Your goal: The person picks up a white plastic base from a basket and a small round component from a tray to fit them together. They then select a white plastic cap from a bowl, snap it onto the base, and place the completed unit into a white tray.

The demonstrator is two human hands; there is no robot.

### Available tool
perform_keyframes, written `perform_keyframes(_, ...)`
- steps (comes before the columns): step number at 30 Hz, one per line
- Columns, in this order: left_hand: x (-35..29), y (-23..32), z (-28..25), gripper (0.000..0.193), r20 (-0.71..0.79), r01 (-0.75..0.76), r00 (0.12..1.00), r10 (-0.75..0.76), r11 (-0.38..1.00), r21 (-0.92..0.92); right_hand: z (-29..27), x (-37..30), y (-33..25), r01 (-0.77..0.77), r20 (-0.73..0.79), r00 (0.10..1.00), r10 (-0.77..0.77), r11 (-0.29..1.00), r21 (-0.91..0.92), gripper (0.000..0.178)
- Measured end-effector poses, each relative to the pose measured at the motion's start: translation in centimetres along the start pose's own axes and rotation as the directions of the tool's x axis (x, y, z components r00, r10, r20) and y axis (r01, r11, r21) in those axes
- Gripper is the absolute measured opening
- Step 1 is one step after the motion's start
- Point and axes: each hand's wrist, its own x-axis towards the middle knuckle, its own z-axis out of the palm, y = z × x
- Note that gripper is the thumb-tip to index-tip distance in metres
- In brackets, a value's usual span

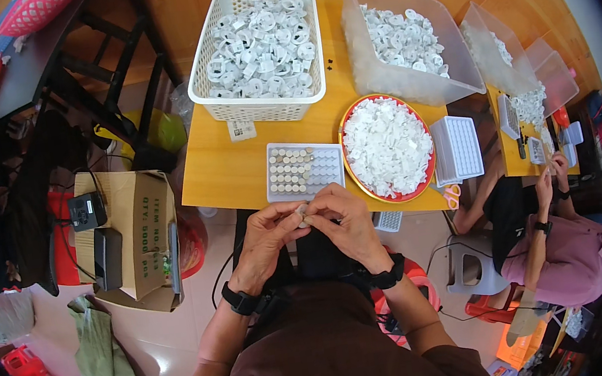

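Observation:
My left hand point(274, 236) and my right hand point(349, 226) meet at the table's front edge. Both are closed in a pinch on one small pale piece point(302, 213), mostly covered by my fingertips. Just beyond them lies a white tray point(327, 163) with rows of round hollows; small beige discs point(289, 170) fill its left part. To the right of the tray, a round red plate with a yellow rim point(344, 139) carries a heap of small white plastic parts point(387, 145).
A white basket point(259, 108) and a translucent bin point(410, 86) of white plastic parts stand at the back. Stacked white trays point(457, 150) sit right of the plate. An open cardboard box point(146, 233) is at left. Another person point(564, 251) works at a second table on the right.

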Motion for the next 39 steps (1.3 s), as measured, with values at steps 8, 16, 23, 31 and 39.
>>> perform_keyframes(8,0.0,-0.1,0.5,0.02,0.024,-0.032,0.999,0.03,0.997,0.076,-0.7,0.1,0.6,-0.075,0.008,0.997,0.074,0.983,0.168,0.011)
perform_keyframes(16,0.0,-0.2,0.7,0.02,-0.016,-0.038,0.999,0.038,0.999,0.001,0.6,-0.6,-0.1,0.233,-0.089,0.957,-0.276,0.916,-0.327,0.01)
perform_keyframes(23,0.0,-0.2,0.5,0.022,0.021,-0.004,1.0,0.003,0.999,0.035,-0.1,-0.5,0.3,0.033,-0.022,0.999,-0.032,0.998,0.044,0.011)
perform_keyframes(31,-0.1,-0.6,0.5,0.024,0.017,0.06,0.998,-0.059,0.997,-0.049,-0.4,-0.1,0.7,-0.031,0.009,1.0,0.03,0.979,0.202,0.009)
perform_keyframes(39,0.0,-0.4,1.0,0.025,0.06,0.081,0.996,-0.073,0.986,-0.144,-1.4,-0.3,0.0,-0.165,0.069,0.986,0.15,0.884,0.437,0.019)
